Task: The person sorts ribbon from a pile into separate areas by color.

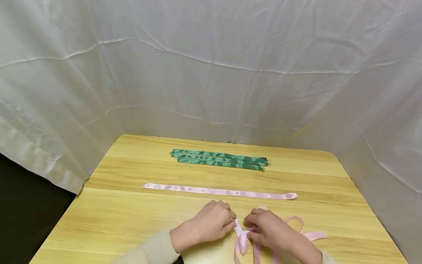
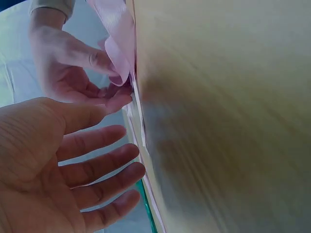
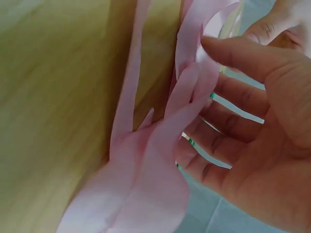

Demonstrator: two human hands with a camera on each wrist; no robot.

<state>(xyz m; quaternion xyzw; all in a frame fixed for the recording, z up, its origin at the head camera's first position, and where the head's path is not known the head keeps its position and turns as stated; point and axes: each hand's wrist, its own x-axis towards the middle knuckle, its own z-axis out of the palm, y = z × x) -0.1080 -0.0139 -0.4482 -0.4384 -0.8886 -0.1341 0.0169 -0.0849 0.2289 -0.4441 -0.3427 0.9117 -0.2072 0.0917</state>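
Observation:
Several loose lengths of pink ribbon (image 1: pixel 243 244) lie looped and tangled at the front of the table. My right hand (image 1: pixel 270 229) holds part of this ribbon; the right wrist view shows the strands (image 3: pixel 160 145) running between its thumb and fingers, with wide folds below. Just across from it is my left hand (image 1: pixel 214 222), whose fingertips are at the end of a short pink strip. In the left wrist view the left fingers (image 2: pixel 104 150) look extended and the thumb stands apart from them. Whether they touch the strip is unclear.
Beyond the hands a straight pink ribbon (image 1: pixel 214 191) lies flat across the wooden table (image 1: pixel 108 212). Farther back, several green ribbons (image 1: pixel 221 159) lie side by side. White curtains (image 1: pixel 211 91) hang behind the table and at its sides.

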